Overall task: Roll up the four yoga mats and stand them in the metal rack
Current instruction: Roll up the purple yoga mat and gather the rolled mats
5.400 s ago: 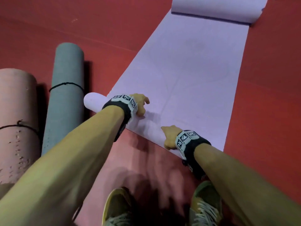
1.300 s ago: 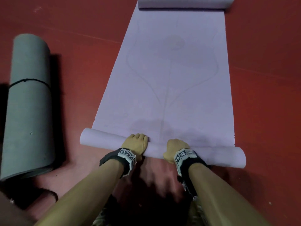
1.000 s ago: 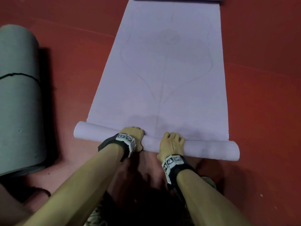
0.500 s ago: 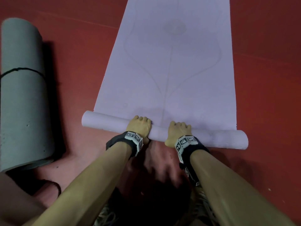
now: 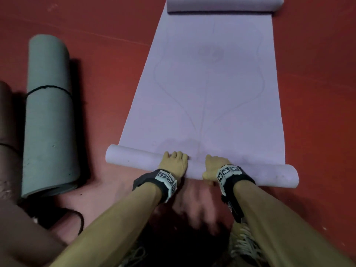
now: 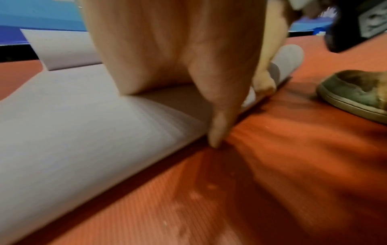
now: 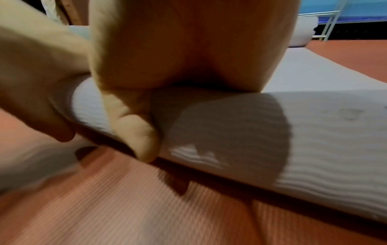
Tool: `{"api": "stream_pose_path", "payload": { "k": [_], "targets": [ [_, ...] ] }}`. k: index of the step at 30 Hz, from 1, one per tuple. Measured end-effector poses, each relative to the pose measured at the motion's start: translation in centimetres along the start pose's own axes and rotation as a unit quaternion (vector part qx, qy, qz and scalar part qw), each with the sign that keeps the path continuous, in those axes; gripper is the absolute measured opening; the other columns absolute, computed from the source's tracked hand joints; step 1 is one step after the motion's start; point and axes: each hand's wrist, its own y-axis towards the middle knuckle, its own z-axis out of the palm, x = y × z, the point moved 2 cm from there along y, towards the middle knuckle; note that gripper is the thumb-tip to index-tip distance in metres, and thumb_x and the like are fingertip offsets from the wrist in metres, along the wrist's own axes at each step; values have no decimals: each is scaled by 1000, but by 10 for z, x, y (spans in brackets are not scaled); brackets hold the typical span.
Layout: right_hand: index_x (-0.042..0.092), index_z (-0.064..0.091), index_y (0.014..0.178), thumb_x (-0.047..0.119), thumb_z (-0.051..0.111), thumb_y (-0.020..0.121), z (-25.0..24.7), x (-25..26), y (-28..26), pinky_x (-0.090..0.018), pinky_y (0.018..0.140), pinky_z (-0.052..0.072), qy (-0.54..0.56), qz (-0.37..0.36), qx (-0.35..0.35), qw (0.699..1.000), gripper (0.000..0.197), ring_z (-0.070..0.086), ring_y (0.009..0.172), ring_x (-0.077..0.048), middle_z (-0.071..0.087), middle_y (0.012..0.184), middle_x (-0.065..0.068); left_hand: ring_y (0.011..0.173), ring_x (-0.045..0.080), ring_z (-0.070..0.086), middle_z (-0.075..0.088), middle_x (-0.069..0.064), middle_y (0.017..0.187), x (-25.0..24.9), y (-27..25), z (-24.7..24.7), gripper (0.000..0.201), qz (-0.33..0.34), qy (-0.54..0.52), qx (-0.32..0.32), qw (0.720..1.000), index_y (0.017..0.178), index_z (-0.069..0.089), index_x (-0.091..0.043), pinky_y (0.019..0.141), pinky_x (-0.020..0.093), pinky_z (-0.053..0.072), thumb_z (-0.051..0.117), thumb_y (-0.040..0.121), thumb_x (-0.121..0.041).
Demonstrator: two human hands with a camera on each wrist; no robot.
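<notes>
A lilac yoga mat [image 5: 212, 93] lies spread on the red floor, its far end curled up [image 5: 221, 4]. Its near end is wound into a thin roll [image 5: 133, 158] lying across in front of me. My left hand [image 5: 174, 162] and right hand [image 5: 215, 164] sit side by side at the roll's middle. Their fingers curl over the top. In the left wrist view the thumb [image 6: 220, 129] reaches down the roll's near side [image 6: 83, 132] to the floor. In the right wrist view the thumb [image 7: 136, 136] presses against the roll [image 7: 314, 140].
A grey rolled mat [image 5: 48, 116] tied with a black band lies to the left, with a pinkish-brown rolled mat [image 5: 7, 132] beside it at the frame edge. A metal rack [image 7: 330, 24] shows far off behind the mat's curled end. My shoes [image 5: 242, 241] stand just behind the roll.
The roll, skewed 5.4 s ago, now lies straight across the mat. Both hands have shifted to its middle and re-gripped, and the roll has been wound slightly forward.
</notes>
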Motion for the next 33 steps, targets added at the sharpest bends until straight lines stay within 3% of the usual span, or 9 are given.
{"api": "stream_pose_path", "payload": {
  "k": [3, 8, 13, 16, 20, 23, 26, 29, 33],
  "targets": [
    [9, 51, 124, 20, 68, 71, -8, 1, -1, -29, 75, 45, 15, 2, 35, 999, 57, 62, 107, -31, 62, 122, -13, 120, 29, 47, 49, 10, 131, 2, 1, 7, 52, -11, -11, -17, 1000, 136, 36, -10, 99, 41, 30, 56, 89, -18],
    [13, 42, 126, 25, 63, 65, 10, 1, -8, -38, 93, 42, -27, -40, -63, 997, 66, 55, 110, -30, 56, 122, -9, 120, 26, 52, 51, 7, 131, 10, 22, 0, 67, 11, -32, 47, 998, 134, 40, -12, 99, 41, 34, 71, 78, -33],
    [15, 43, 120, 26, 72, 59, 16, 9, -11, -42, 91, 35, -115, -50, -136, 983, 69, 47, 108, -29, 50, 118, -9, 112, 22, 62, 64, 1, 121, 17, 38, -9, 55, 2, -83, 86, 993, 123, 56, -24, 95, 34, 46, 72, 72, -35],
    [14, 42, 122, 30, 72, 65, 13, 10, -2, -44, 94, 34, -105, -25, -116, 987, 67, 47, 110, -30, 51, 119, -10, 108, 21, 63, 65, -1, 118, 17, 37, -9, 55, -2, -96, 70, 993, 121, 56, -26, 95, 35, 46, 72, 69, -37],
    [16, 45, 123, 33, 63, 73, 4, 9, 15, -44, 93, 37, -75, -36, -76, 994, 56, 49, 112, -32, 52, 119, -11, 116, 26, 51, 53, 5, 126, 23, 22, 4, 74, 50, -96, -14, 994, 133, 43, -15, 100, 40, 35, 71, 67, -33],
    [16, 49, 121, 25, 61, 72, -9, 3, 23, -37, 85, 42, -27, -46, -26, 998, 51, 55, 109, -32, 57, 119, -11, 113, 28, 47, 49, 8, 124, 24, 18, 4, 83, 90, -30, -70, 993, 128, 47, -12, 92, 42, 41, 77, 53, -33],
    [15, 53, 120, 16, 66, 63, -22, -2, 29, -30, 73, 44, 13, -42, 22, 999, 58, 61, 105, -29, 62, 117, -9, 95, 28, 51, 55, 7, 108, 18, 20, 2, 78, 45, -6, -89, 995, 118, 54, -13, 80, 41, 42, 77, 46, -34],
    [13, 50, 120, 21, 64, 71, -14, 0, 24, -33, 81, 46, -5, -48, -16, 999, 52, 59, 107, -30, 60, 118, -10, 101, 28, 53, 56, 7, 113, 13, 23, -4, 74, 34, 6, -56, 998, 124, 50, -13, 85, 40, 40, 75, 57, -30],
    [16, 39, 131, 23, 66, 71, -6, -2, 18, -39, 99, 39, -12, -57, -51, 997, 66, 47, 118, -30, 48, 126, -10, 111, 27, 54, 55, 6, 124, 17, 26, -16, 70, 40, 7, -23, 999, 134, 41, -14, 95, 37, 39, 70, 72, -31]
  ]
}}
